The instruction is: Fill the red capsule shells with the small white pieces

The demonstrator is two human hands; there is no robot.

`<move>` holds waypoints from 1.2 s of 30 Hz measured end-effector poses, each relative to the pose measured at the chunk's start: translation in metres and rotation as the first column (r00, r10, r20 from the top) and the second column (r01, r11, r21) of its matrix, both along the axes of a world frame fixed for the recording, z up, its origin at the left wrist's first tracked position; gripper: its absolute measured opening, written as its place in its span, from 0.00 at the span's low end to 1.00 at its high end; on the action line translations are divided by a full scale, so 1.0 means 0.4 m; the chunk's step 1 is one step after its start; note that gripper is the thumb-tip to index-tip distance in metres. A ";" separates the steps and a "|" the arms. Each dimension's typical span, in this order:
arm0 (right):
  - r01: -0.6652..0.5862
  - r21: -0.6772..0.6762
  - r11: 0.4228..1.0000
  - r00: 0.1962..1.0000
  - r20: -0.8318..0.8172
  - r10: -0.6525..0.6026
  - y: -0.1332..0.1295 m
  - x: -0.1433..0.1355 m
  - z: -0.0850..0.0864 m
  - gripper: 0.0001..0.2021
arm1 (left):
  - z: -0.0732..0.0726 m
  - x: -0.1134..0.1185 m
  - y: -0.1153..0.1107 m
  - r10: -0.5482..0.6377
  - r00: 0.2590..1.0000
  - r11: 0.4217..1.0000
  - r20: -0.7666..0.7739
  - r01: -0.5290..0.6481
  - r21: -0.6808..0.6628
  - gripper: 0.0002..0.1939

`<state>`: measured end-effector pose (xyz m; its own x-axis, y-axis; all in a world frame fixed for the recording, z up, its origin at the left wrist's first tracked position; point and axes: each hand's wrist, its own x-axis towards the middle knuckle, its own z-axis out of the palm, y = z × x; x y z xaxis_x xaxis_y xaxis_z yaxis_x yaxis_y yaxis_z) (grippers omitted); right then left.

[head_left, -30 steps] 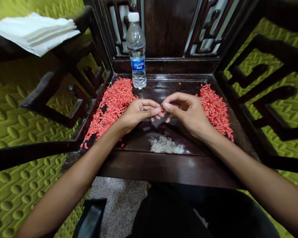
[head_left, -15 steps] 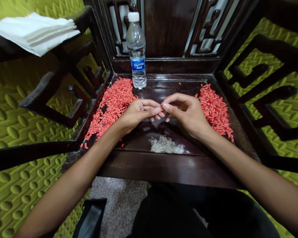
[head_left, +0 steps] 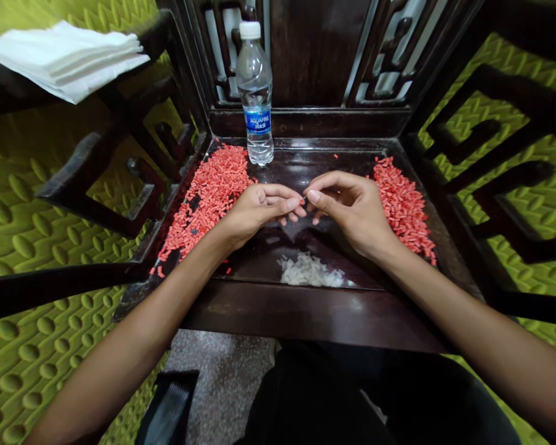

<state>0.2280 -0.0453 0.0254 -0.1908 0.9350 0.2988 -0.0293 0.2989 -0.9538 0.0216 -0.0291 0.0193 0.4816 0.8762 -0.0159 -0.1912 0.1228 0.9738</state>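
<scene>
A tiny red piece (head_left: 302, 201) is pinched by the left hand (head_left: 259, 210); the right hand (head_left: 347, 204), fingers curled empty, has been drawn slightly apart.

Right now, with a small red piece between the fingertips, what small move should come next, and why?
Probably pull the hands slightly apart: the left hand pinches a tiny red piece against the right hand, above the white bits lying on the seat.
</scene>
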 end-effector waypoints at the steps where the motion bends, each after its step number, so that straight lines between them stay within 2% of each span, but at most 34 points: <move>1: -0.003 -0.004 1.000 1.000 -0.004 0.003 0.000 0.000 0.000 0.22 | -0.001 0.000 0.000 0.000 1.000 1.000 0.001 0.000 0.000 0.19; 6: -0.010 0.005 1.000 1.000 -0.026 0.010 0.001 -0.002 -0.004 0.24 | -0.003 -0.002 0.001 -0.010 1.000 1.000 0.014 0.010 -0.002 0.18; 11: -0.006 0.042 0.999 0.999 0.033 0.005 0.003 -0.002 -0.009 0.22 | -0.005 -0.001 0.002 -0.002 1.000 1.000 0.011 0.002 -0.004 0.18; 14: 0.028 0.159 0.987 0.996 0.083 -0.042 0.004 -0.001 -0.006 0.20 | -0.005 -0.001 0.002 -0.007 1.000 1.000 0.020 0.007 -0.007 0.18; 17: 0.064 0.318 0.946 0.977 0.174 -0.124 0.004 0.003 0.003 0.18 | -0.003 -0.001 0.001 -0.002 1.000 1.000 0.015 0.003 -0.012 0.18; 20: 0.056 0.405 0.913 0.956 0.241 -0.166 0.002 0.009 0.010 0.16 | 0.000 -0.002 0.001 0.004 1.000 1.000 0.005 -0.004 -0.013 0.19; 29: -0.005 0.508 0.861 0.936 0.305 -0.175 0.002 0.024 0.003 0.11 | 0.003 -0.004 0.002 -0.024 0.999 1.000 0.028 0.024 -0.001 0.18; 36: -0.019 0.521 0.853 0.933 0.317 -0.172 0.008 0.030 -0.001 0.12 | 0.005 -0.005 0.001 -0.023 1.000 1.000 0.005 0.023 -0.012 0.19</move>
<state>0.2400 -0.0422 0.0250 -0.3038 0.6834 0.6638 0.3102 0.7297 -0.6093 0.0196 -0.0286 0.0214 0.5020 0.8645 -0.0244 -0.1929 0.1394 0.9713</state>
